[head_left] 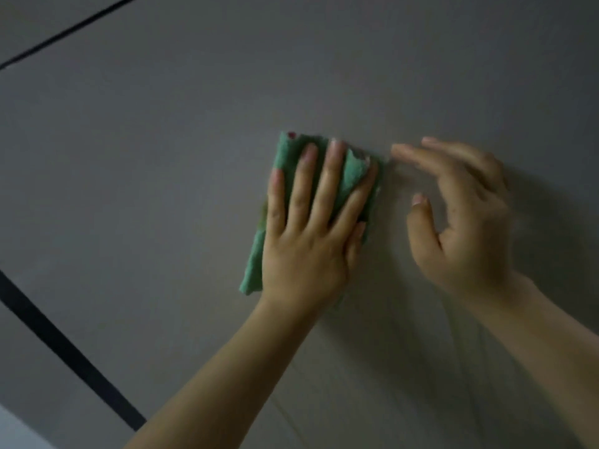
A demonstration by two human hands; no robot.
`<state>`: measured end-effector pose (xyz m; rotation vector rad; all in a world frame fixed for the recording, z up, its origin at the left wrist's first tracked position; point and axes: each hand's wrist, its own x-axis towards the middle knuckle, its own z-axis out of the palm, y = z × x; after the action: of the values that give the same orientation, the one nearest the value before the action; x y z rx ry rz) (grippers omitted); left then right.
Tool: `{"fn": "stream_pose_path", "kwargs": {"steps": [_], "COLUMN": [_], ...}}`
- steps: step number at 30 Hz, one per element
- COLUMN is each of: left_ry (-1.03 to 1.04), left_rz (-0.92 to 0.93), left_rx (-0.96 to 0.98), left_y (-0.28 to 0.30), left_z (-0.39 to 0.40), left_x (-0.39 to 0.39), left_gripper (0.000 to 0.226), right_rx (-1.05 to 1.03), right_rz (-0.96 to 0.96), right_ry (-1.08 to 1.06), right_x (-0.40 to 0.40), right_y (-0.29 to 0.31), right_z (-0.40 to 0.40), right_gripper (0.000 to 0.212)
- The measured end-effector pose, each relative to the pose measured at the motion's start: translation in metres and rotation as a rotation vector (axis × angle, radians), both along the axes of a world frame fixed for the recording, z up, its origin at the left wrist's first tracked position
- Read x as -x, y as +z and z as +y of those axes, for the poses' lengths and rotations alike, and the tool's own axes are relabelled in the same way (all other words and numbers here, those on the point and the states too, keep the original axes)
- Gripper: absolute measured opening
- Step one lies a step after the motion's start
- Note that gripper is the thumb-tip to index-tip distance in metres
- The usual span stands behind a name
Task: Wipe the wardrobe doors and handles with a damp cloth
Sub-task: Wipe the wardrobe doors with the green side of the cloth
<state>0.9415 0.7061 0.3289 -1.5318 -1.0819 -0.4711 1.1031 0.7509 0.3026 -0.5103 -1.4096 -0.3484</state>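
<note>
Folded green terry cloth [351, 176] lies flat against the plain grey matte wardrobe door panel [162, 157], roughly mid-panel, long side running up and down. Left hand [308, 241] is spread over it, palm down, all four fingers straight and fanned, thumb tucked along the cloth's right edge; it presses the cloth to the panel rather than gripping it. Cloth shows above the fingertips, between the fingers and in a strip down the hand's left side. Left forearm rises from the lower centre at a slant. Right hand [463, 222] sits just beside the cloth on its right, holding nothing; fingers loosely extended toward the cloth's top corner, thumb bent inward, outline blurred. Contact of its fingertips with the panel: cannot tell. Two dark seams [64, 348] cross the panel at left.
</note>
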Motion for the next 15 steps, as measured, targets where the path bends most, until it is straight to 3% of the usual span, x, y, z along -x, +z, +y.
{"fn": "stream_pose_path", "kwargs": {"steps": [5,11,13,15], "left_ry": [0.01,0.014,-0.013,-0.043], "left_rz": [0.215,-0.069,-0.049,0.096], "left_rx": [0.122,-0.096,-0.081,0.051], "left_y": [-0.018,0.045,0.04,0.017], "left_z": [-0.022,0.01,0.02,0.02], "left_x": [0.032,-0.018,-0.036,-0.04], "left_gripper": [0.044,0.048,0.047,0.046], "right_rx": [0.009,-0.011,0.007,0.058], "right_rz": [-0.126,-0.014,0.05,0.103], "right_ry": [-0.003,0.023,-0.068,-0.13], "right_x": [-0.003,-0.024,-0.034,-0.044], "right_y": [-0.007,-0.002,-0.003,-0.005], "right_z": [0.002,0.008,0.016,0.023], "right_gripper": [0.044,0.037,0.035,0.035]}}
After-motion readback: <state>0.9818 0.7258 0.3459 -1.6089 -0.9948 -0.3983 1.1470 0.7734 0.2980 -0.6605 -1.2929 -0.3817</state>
